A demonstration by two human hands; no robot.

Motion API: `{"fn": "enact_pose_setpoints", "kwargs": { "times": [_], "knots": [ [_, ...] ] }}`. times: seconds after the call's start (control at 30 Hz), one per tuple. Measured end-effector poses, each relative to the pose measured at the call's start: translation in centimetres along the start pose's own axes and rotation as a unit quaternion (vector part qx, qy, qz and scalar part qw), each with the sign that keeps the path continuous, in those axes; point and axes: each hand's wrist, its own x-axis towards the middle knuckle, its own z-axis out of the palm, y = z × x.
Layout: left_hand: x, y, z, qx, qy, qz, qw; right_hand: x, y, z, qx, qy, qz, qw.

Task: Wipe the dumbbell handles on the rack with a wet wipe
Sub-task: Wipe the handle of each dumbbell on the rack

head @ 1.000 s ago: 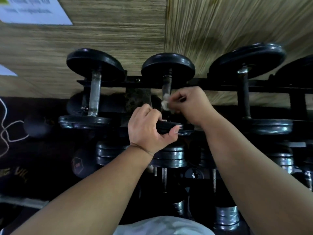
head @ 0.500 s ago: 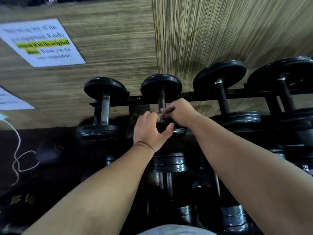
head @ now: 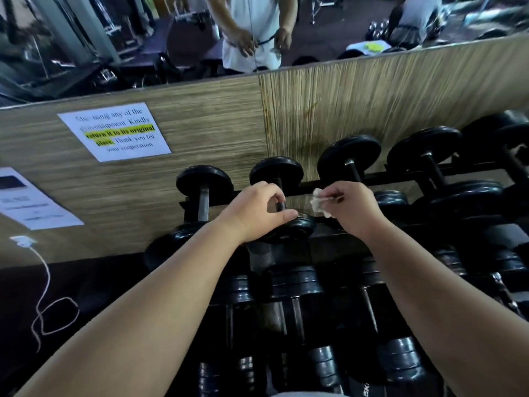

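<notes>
The task is judged to be in its early to middle part: which handles are already clean cannot be told from the picture, and nothing is being wiped at this moment. The wet wipe, crumpled, is pinched in the fingers of the right hand and is held in the air at the centre of the frame, between the second dumbbell and the third dumbbell, touching neither. The left hand is curled round the handle of the second dumbbell, with the thumb laid over its near plate. The handles to the right are judged to be still ahead. One wipe and two hands are counted. Five dumbbells are seen on the top row of the rack; those on the lower rows are too dark to be counted. Two paper notices and one white cable are seen at the left.
</notes>
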Motion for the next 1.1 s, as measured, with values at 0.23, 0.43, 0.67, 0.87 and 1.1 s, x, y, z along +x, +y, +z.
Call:
{"fn": "enact_pose_setpoints", "kwargs": {
  "times": [0.23,0.43,0.67,0.87,1.1],
  "knots": [
    [-6.2,3.0,-1.0,-0.04,-0.05,0.023,0.998,-9.8,-1.6,-2.8,-0.027,0.043,0.012,0.999],
    [-11.4,4.6,0.7,-0.054,-0.091,0.065,0.992,-20.1,-1.9,-3.3,-0.03,0.098,0.044,0.994],
    [-15.6,6.7,3.9,-0.092,-0.113,0.099,0.984,-28.7,-1.2,-5.6,-0.084,0.144,0.07,0.984],
    [-17.6,8.7,6.9,-0.115,-0.14,0.077,0.98,-31.6,0.0,-9.7,-0.105,0.178,0.075,0.976],
    [-15.7,14.2,8.9,-0.09,-0.109,0.069,0.988,-30.5,3.6,-14.5,-0.062,0.152,0.052,0.985]
  ]
}}
